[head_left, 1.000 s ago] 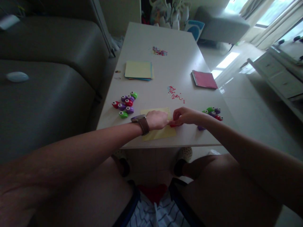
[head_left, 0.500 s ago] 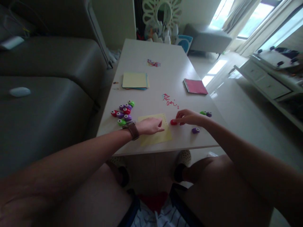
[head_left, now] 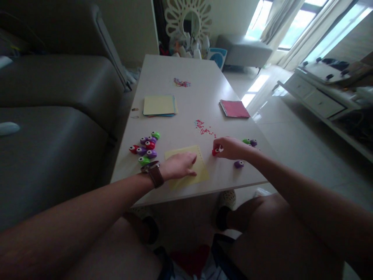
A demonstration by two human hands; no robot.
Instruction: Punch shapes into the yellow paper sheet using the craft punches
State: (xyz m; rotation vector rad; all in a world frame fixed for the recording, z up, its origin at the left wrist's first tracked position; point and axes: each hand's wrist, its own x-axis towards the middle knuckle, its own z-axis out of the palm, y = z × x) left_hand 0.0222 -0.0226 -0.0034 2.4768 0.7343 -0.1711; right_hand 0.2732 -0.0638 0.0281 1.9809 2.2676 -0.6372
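The left hand point(head_left: 177, 166) lies flat, fingers spread, on one yellow sheet point(head_left: 188, 171) at the table point(head_left: 186, 70) edge. The right hand point(head_left: 230, 147) has its fingers closed on a red punch point(head_left: 215, 151) beside it. Seven punches point(head_left: 145, 147) cluster left, three point(head_left: 239, 163) lie right; two paper stacks point(head_left: 159, 105) sit beyond.

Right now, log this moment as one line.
left hand: flat on yellow sheet | right hand: holds red punch | table

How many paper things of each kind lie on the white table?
Single yellow sheet: 1
Paper stacks: 2, the yellow-topped stack and the pink stack
Heaps of punched bits: 2, the near heap and the far heap
Total: 5
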